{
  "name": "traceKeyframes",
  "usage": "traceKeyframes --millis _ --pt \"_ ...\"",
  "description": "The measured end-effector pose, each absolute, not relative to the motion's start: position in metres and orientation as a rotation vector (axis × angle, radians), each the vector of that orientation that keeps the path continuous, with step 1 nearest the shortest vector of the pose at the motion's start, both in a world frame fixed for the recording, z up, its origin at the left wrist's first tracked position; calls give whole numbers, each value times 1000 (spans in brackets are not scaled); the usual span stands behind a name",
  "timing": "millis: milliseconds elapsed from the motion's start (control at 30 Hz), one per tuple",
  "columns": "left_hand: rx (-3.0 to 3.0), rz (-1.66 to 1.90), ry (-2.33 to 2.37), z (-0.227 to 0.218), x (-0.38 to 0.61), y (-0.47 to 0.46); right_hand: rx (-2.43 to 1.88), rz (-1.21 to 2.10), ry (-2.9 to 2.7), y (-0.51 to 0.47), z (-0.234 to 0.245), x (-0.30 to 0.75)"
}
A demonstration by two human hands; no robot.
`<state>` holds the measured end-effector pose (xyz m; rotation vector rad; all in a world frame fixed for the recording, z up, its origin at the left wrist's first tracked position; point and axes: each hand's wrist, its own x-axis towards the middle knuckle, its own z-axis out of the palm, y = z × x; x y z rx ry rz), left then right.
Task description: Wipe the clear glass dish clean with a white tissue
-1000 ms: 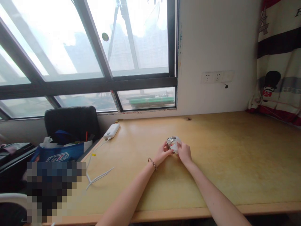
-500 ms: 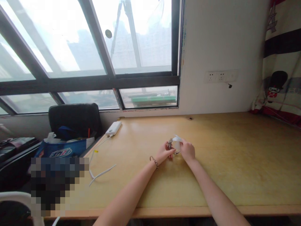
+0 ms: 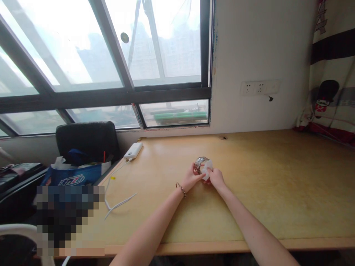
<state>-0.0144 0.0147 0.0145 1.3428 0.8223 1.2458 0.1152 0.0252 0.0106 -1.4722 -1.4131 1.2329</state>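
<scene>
Over the table's middle, my left hand (image 3: 192, 178) has its fingers wrapped round a shiny silver, ring-shaped piece that looks like a bangle (image 3: 201, 161). The fingers hide part of its lower side. A white tissue (image 3: 206, 169) is pinched in my right hand (image 3: 217, 178) and lies against the right side of the ring. My two hands are close together, almost touching. A beaded bracelet (image 3: 181, 189) circles my left wrist.
On the wooden table (image 3: 277, 192), a white power bank (image 3: 133, 151) with a white cable (image 3: 121, 203) sits at the left. Beyond the left edge stand a black chair (image 3: 86, 138) and a blue bag (image 3: 72, 176). A wall with sockets (image 3: 260, 88) rises behind.
My right hand has come slightly left and down, bringing the tissue across the ring. The ring has turned, showing its shiny upper side. My left hand keeps its hold.
</scene>
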Motion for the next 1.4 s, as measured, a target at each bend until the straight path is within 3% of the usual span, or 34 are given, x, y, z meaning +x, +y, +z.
traceKeyframes --millis 200,367,600,800,867,1100,1233,1400 --pt "1306 1209 817 18 -14 13 -1688 360 -1804 21 19 123" --pt "1282 1030 847 23 -17 10 -1681 14 -1978 14 31 130" --pt "1245 1061 820 25 -17 9 -1568 99 -1892 18 27 131" --pt "1249 1105 878 18 -15 12 -1548 988 -1582 31 8 120" --pt "1276 1107 837 17 -13 12 -1541 1086 -1559 32 6 119" --pt "1379 1028 903 23 -11 9 -1686 84 -1933 19 31 135" --pt "1377 962 857 28 -17 8 -1478 -72 -2124 13 41 142" --pt "1296 936 780 27 -20 9 -1471 9 -2052 15 34 140"
